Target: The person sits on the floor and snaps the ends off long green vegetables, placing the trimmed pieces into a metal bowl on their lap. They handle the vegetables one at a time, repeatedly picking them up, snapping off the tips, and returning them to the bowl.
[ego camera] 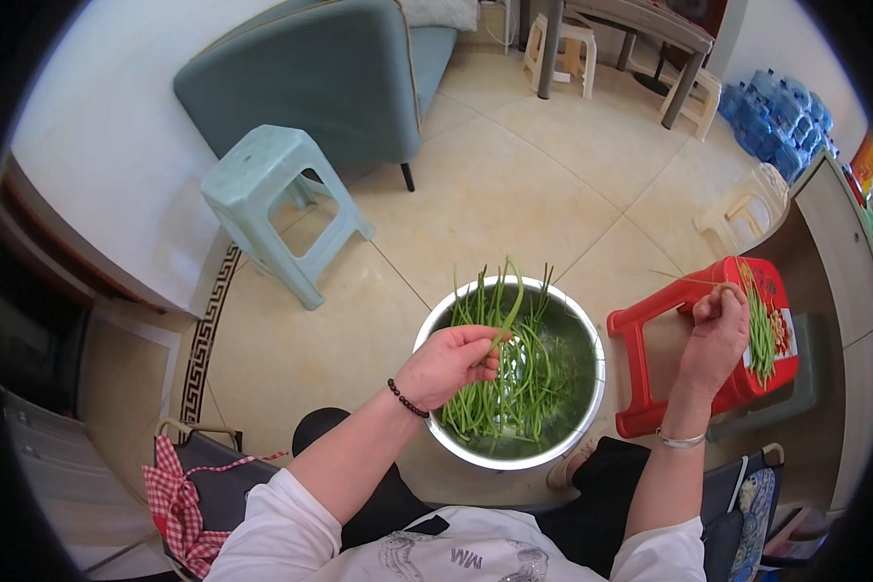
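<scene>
My left hand pinches one long green vegetable stalk between thumb and fingertips, above the metal basin. The wide, round basin stands on the floor in front of me and holds many loose green stalks, some leaning on its far rim. Off to the right, my right hand is raised near the red plastic stool, its fingers closed on a thin, pale strand that sticks out to the left. A bundle of green stalks lies on the seat of that red stool, partly behind my right hand.
A pale green plastic stool stands at left, beside a grey-blue sofa. Cream stools and a table are farther off. Blue water bottles are stacked by the wall. A cabinet borders the right side.
</scene>
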Demonstrator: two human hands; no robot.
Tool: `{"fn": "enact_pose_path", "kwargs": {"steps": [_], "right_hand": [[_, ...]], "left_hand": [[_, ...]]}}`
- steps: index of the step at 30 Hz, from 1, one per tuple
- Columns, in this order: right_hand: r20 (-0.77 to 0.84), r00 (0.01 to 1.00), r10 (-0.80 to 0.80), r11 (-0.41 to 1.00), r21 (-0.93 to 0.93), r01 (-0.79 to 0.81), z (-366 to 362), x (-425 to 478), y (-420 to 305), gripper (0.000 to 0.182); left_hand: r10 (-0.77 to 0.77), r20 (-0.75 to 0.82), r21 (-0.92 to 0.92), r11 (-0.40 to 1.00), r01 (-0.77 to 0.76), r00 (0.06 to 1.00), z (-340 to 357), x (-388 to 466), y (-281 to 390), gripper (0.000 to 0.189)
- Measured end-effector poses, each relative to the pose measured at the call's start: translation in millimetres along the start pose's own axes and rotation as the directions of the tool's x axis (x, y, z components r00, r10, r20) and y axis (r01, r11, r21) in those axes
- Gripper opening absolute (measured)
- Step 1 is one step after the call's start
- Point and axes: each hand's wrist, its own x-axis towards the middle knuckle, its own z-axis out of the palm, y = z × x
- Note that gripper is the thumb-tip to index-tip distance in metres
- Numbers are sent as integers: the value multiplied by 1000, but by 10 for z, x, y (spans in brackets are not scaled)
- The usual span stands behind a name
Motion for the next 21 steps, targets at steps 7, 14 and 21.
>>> {"fn": "enact_pose_path", "kwargs": {"steps": [7, 14, 21], "right_hand": [[527, 711, 466, 700, -711, 68, 69, -328, 67, 14], [719, 448, 532, 338, -665, 667, 257, -919, 289, 13], [715, 599, 361, 770, -591, 241, 436, -1123, 276, 11]], "left_hand": [[66, -7, -143, 988, -66, 998, 25, -12, 59, 27], [113, -1, -124, 986, -112, 994, 10, 0, 43, 25], [126, -25, -140, 982, -128, 992, 44, -12, 13, 19]]}}
